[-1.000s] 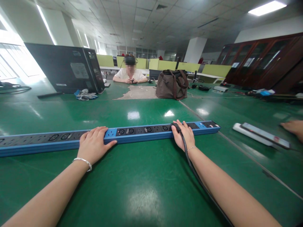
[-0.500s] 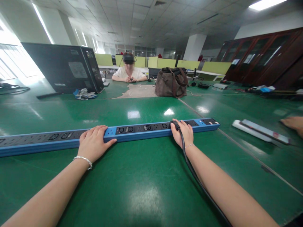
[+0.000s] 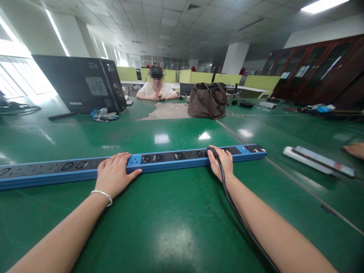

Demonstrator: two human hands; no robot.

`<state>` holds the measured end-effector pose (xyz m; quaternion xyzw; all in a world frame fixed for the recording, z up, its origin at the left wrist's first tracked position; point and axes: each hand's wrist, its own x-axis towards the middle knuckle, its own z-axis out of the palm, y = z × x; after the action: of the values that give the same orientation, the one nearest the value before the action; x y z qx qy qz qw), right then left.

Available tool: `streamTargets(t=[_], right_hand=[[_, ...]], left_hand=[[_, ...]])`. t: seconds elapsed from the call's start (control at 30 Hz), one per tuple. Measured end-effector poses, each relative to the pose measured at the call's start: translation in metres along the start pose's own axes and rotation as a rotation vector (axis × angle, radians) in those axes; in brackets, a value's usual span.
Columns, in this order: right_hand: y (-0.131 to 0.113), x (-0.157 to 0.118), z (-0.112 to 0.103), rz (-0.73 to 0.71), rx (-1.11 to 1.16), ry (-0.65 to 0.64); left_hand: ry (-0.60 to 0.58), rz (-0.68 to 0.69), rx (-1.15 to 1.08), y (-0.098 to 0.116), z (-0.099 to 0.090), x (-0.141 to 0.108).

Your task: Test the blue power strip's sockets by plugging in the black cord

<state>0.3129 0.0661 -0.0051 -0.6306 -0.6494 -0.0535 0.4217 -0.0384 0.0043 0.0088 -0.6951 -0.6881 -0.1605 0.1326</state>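
A long blue-and-black power strip (image 3: 167,165) lies across the green table, its sockets facing up. My left hand (image 3: 113,172) grips it left of the middle, fingers over the top and thumb along the near side. Toward the right end, my right hand (image 3: 221,165) is closed around a black plug (image 3: 212,152) at the strip's top face. How far the plug sits in a socket is hidden by my fingers. From it a black power cord (image 3: 231,203) runs down past my right forearm to the bottom edge.
At the back left stands a black computer case (image 3: 76,85) with gloves (image 3: 104,114) beside it. A brown bag (image 3: 206,100) sits at the back middle. Across the table a person (image 3: 157,89) sits. White power strips (image 3: 318,161) lie right, near another person's hand (image 3: 354,149).
The view has shifted slightly, so everything appears a little further right and lower. Both hands keep their places on the power strip and the plug.
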Motion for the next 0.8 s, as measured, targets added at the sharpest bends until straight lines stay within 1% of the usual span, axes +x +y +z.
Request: streamTargets(t=[0.07, 0.1, 0.2, 0.27, 0.4, 0.5, 0.57, 0.63, 0.8], right_hand=[[-0.001, 0.002, -0.001, 0.027, 0.06, 0.011], [-0.002, 0.003, -0.003, 0.049, 0.114, 0.038], [0.0, 0.008, -0.009, 0.158, 0.321, 0.19], [0.002, 0.01, -0.013, 0.202, 0.392, 0.229], [0.002, 0.006, -0.013, 0.174, 0.403, 0.148], [-0.01, -0.001, -0.009, 0.104, 0.385, 0.074], [-0.025, -0.007, -0.006, 0.022, 0.345, -0.012], [-0.043, -0.013, -0.002, -0.025, 0.326, -0.09], [-0.089, -0.024, 0.015, -0.026, 0.367, -0.2]], left_hand=[[-0.006, -0.003, 0.0, 0.0, -0.001, 0.0], [-0.008, -0.005, -0.002, 0.001, -0.001, 0.0], [-0.013, -0.011, -0.013, 0.002, -0.002, 0.0], [-0.015, -0.015, -0.016, 0.002, -0.002, 0.0], [-0.016, -0.014, -0.016, 0.001, -0.001, 0.0], [-0.011, -0.002, -0.02, 0.001, -0.001, 0.0], [-0.007, -0.002, -0.017, 0.001, 0.0, 0.0], [-0.004, -0.004, -0.014, 0.001, 0.0, 0.0], [-0.001, -0.002, -0.008, 0.001, 0.0, 0.0]])
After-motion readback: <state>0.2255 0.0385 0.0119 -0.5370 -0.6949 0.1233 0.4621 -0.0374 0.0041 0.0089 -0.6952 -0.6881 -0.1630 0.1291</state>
